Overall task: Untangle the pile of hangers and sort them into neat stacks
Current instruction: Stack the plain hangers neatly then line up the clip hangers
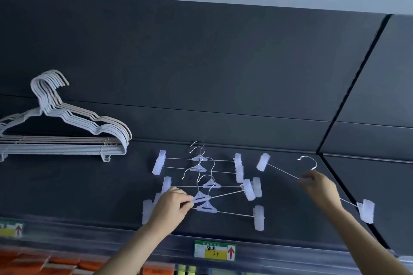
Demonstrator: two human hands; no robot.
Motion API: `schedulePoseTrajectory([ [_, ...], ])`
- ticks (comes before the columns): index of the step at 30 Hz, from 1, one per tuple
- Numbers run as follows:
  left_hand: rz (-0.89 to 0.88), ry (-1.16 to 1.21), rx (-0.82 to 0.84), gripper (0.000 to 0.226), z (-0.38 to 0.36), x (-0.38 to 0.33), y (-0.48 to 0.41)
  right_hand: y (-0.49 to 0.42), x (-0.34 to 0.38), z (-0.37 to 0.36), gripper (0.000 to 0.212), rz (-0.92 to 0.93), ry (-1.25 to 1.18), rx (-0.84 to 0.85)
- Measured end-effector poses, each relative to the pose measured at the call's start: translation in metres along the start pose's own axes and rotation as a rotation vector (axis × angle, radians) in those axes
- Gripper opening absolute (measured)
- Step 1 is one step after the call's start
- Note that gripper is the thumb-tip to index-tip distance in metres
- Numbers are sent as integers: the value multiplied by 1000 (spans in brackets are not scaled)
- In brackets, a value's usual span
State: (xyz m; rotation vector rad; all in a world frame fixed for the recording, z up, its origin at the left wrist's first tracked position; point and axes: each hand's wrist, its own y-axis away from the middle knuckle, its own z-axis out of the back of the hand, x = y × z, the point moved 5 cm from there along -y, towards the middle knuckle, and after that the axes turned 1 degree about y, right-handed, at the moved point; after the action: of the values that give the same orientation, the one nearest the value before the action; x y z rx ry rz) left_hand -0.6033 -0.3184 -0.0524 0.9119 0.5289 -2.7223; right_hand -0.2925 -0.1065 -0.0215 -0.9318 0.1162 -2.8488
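1. The left hand (172, 205) pinches the middle piece of the top hanger (202, 196) in the pile of clip hangers (202, 168) on the shelf (223, 73). Its hook seems to lie across the hook of a neighbour, so a quick pull can drag the whole pile out of order.
2. The right hand (319, 187) holds a loose hanger (281, 172) at its neck, with fingers closed around it. This hanger is to the right of the pile and apart from it. The grip is only at the centre, so the hanger can swing, and its left clip can catch the clips on the right side of the pile.
3. The near clips lie close to the front edge of the shelf. A push can send a hanger over it.
4. The white stack (67, 147) lies far left, well apart, so I judge the danger for it is small.
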Motion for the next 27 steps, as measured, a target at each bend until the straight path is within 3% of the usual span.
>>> schedulePoseTrajectory([
  [3, -13, -11, 5, 13, -2, -2, -2, -25, -17, -17, 7, -30, 156, 79],
  [10, -42, -40, 77, 14, -13, -17, -8, -60, 0, -37, 26, 86, 351, 78],
  [13, -49, -30, 89, 15, -14, -21, -3, -46, 14, -35, 38, 133, 224, 36],
  [20, -42, 70, 41, 17, -6, -19, 12, 66, 54, -32, 23, 325, -162, 182],
  [24, -9, 96, -28, 18, -2, -20, 2, 88, 63, -45, 17, 287, -185, 285],
  [27, -47, 108, -13, 19, -2, -28, 4, 91, 64, -34, 3, 210, -276, 199],
])
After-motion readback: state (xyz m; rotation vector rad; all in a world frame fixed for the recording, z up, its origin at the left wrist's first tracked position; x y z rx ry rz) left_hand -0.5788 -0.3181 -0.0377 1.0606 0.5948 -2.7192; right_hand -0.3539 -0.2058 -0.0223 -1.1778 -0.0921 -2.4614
